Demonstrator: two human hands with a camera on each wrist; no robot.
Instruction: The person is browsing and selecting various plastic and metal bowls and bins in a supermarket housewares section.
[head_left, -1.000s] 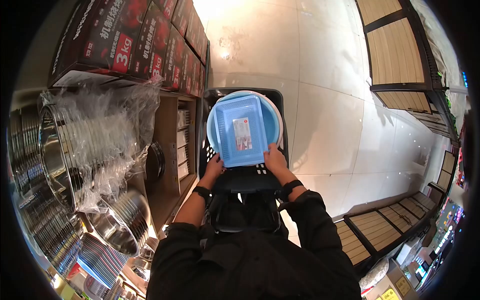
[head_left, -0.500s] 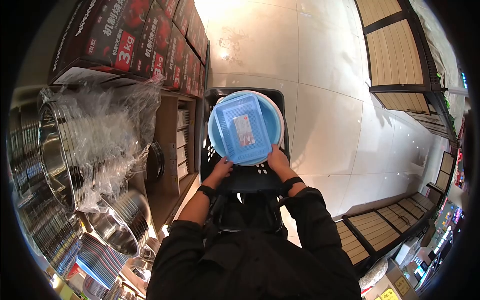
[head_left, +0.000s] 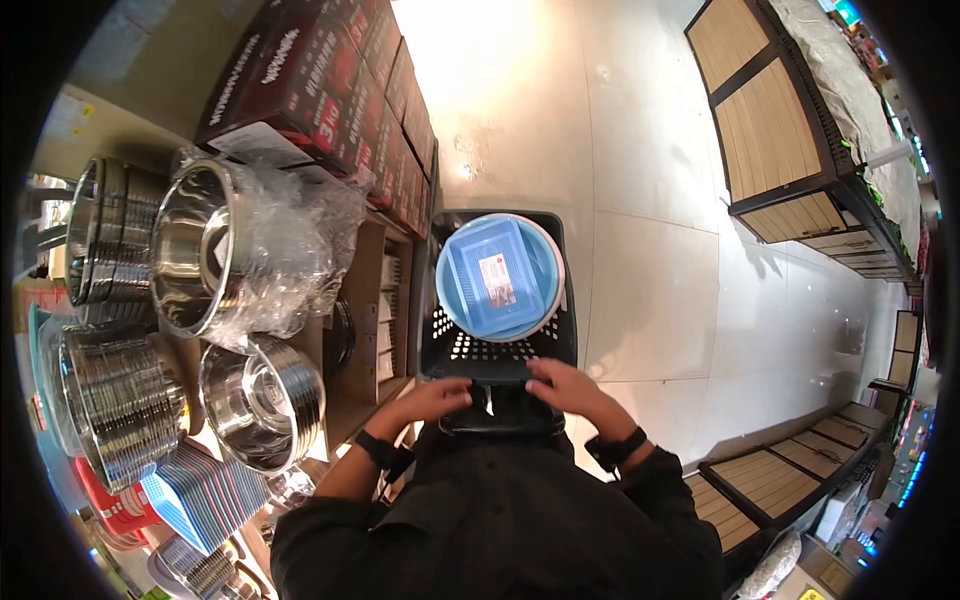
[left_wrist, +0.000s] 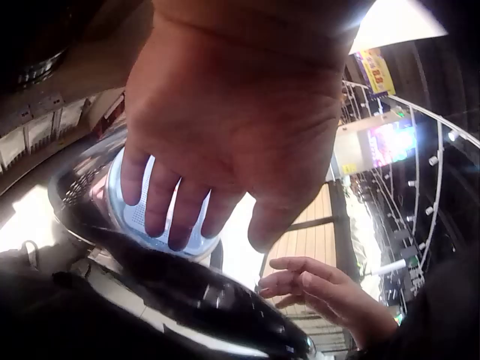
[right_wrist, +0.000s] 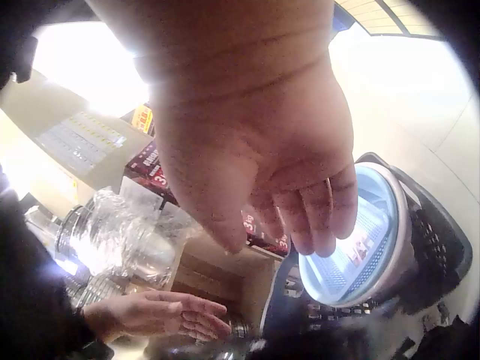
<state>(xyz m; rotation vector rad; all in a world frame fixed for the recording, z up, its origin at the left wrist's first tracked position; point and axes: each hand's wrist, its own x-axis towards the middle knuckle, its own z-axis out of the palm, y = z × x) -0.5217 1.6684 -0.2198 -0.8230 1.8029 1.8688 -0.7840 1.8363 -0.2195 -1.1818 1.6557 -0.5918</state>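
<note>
In the head view, a light-blue rectangular perforated basket (head_left: 475, 262) with a paper label lies in a round blue basin (head_left: 548, 272). A white basin's rim (head_left: 560, 290) shows around the blue one. They sit in a black shopping cart (head_left: 433, 255). My left hand (head_left: 432, 400) hovers at the near end of the cart, by its handle, with fingers extended. Across from it my right hand (head_left: 568, 388) is held palm inward, fingers loosely bent and holding nothing. Both wrist views show bare palms, the left (left_wrist: 232, 127) and the right (right_wrist: 255, 142).
Shelves on the left hold stacked steel basins (head_left: 262, 405), plastic-wrapped steel bowls (head_left: 195, 245) and blue-edged trays (head_left: 200, 495). Dark red 3 kg boxes (head_left: 340, 110) are stacked farther ahead. Pale tiled floor (head_left: 650, 280) runs along the right, beside wood-panelled display stands (head_left: 770, 130).
Both hands have let go of the basket's near edge and drawn back toward the body. The basket now lies tilted in the basin. The head view has shifted.
</note>
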